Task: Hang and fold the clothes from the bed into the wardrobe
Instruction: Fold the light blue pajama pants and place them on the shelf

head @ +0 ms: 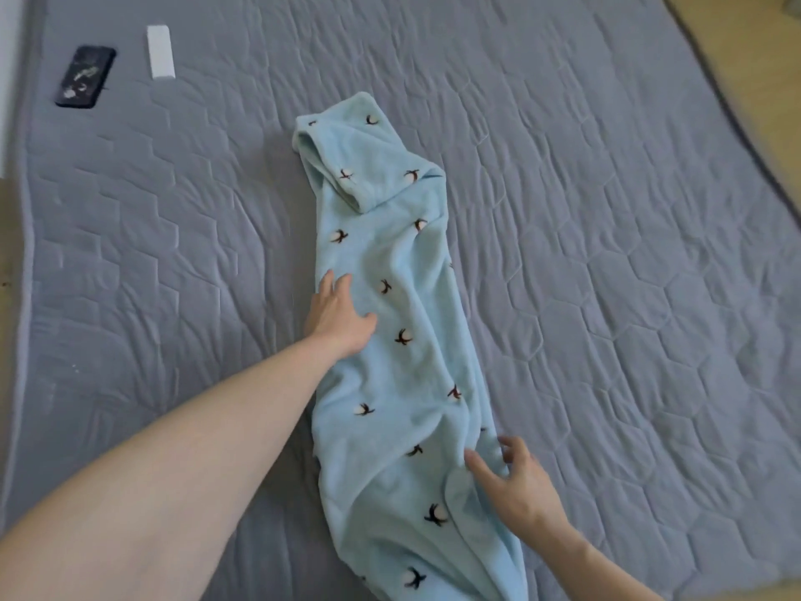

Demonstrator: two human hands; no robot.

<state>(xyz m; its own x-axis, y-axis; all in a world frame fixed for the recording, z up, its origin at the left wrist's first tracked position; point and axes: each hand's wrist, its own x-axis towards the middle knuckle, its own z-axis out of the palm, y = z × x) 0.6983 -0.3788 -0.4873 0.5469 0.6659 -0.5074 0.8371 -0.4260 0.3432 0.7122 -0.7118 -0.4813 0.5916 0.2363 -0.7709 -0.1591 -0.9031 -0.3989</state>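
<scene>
Fingers point(342, 283) of the left hand point(338, 316) lie straight and flat on the garment, holding nothing; the right hand point(518, 483) has its fingers spread loosely, tips touching the cloth's right edge — no grip. Grey quilted bed point(607, 210) fills the view. Along its middle lies the light-blue patterned garment point(403, 370), folded long and narrow. Far left — a dark phone point(86, 76) beside a white box point(161, 52).
</scene>
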